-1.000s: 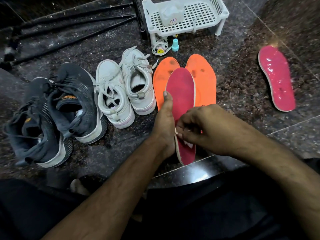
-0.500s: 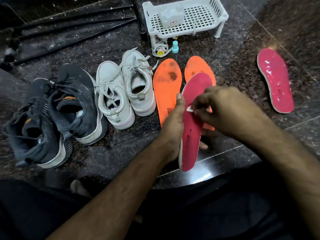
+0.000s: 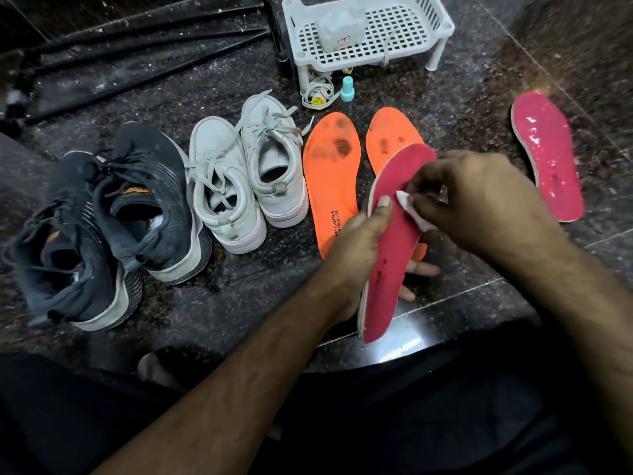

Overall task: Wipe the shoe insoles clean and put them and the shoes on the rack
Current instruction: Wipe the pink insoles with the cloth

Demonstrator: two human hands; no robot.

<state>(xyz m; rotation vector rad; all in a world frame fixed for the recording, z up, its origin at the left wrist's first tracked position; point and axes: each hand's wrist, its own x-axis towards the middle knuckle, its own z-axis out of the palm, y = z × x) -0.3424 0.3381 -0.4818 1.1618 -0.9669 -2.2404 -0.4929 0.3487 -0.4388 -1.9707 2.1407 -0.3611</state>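
I see the left hand [image 3: 359,248] gripping the pink insole [image 3: 390,241] from below, thumb on top, toe tilted toward one o'clock. The right hand [image 3: 479,204] pinches a white wipe [image 3: 412,209] against the insole's upper face. Beneath lie two orange insoles [image 3: 330,173]; white shoes [image 3: 246,176] at nine o'clock, the rack [image 3: 370,32] at twelve.
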